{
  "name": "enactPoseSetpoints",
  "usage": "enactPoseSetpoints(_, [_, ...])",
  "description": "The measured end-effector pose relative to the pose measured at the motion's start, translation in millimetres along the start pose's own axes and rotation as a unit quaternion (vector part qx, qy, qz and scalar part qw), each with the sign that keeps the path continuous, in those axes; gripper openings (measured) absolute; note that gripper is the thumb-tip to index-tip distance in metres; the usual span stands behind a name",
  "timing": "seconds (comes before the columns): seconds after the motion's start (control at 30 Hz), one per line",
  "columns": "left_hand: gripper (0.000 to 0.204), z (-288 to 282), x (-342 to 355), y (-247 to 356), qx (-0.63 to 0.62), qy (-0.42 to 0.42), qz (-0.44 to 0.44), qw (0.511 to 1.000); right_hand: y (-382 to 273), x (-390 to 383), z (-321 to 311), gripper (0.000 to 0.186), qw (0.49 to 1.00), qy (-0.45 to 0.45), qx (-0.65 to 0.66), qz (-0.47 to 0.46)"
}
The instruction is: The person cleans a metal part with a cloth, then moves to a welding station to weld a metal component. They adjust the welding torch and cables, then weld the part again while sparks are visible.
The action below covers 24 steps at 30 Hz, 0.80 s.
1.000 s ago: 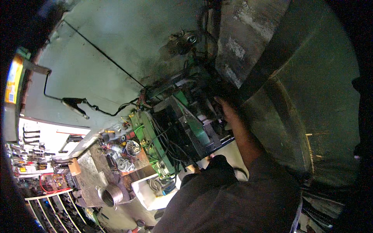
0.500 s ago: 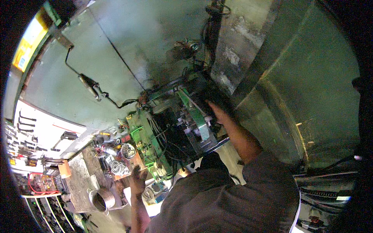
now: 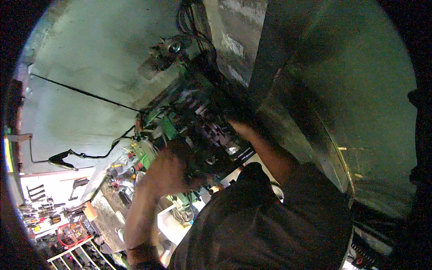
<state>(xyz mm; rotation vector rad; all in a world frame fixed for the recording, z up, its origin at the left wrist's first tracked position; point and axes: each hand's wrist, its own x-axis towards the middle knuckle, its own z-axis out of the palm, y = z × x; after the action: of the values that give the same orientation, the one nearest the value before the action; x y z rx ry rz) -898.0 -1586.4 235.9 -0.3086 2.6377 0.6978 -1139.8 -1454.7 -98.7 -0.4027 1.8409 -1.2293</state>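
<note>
My right hand (image 3: 237, 123) reaches to the right side of a dark, green-framed machine (image 3: 208, 130); its fingertips are lost in shadow among the metal parts. My left hand (image 3: 166, 173) is blurred by motion over the machine's left part, near its green metal plate (image 3: 168, 127) and black cables. I cannot make out whether either hand holds anything. Below the machine stands a white basin (image 3: 167, 227) with hoses and fittings, partly hidden by my arm and shirt.
A metal fitting (image 3: 166, 56) with cables is fixed on the wall above. A concrete column (image 3: 229, 40) and green wall panel (image 3: 378, 103) flank the right. At lower left are a cluttered workbench (image 3: 110, 209), a white tool board (image 3: 49, 184) and a metal rack (image 3: 78, 254).
My left hand and forearm have risen from the lower edge and moved right over the machine. My right hand stays at the machine's side. The whole view has turned and shifted.
</note>
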Motion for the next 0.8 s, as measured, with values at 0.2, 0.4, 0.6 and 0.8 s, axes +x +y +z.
enactPoseSetpoints(0.2, [0.033,-4.4,0.6,-28.0,-0.284,0.307,-0.205,0.885,33.9,11.8,1.2,0.090,0.990,-0.137,-0.034,0.015])
enactPoseSetpoints(0.4, [0.059,5.0,-0.3,-5.9,-0.134,-0.180,0.062,0.973,30.4,15.5,-1.6,0.089,0.990,-0.134,-0.052,0.004])
enactPoseSetpoints(0.6, [0.061,-3.7,13.2,-15.0,-0.228,0.263,-0.174,0.921,34.5,2.4,-22.9,0.088,0.995,-0.093,-0.048,-0.002])
enactPoseSetpoints(0.8, [0.055,1.4,3.4,-9.9,-0.077,0.066,0.007,0.995,36.8,-13.6,-27.9,0.087,0.997,-0.066,-0.041,-0.015])
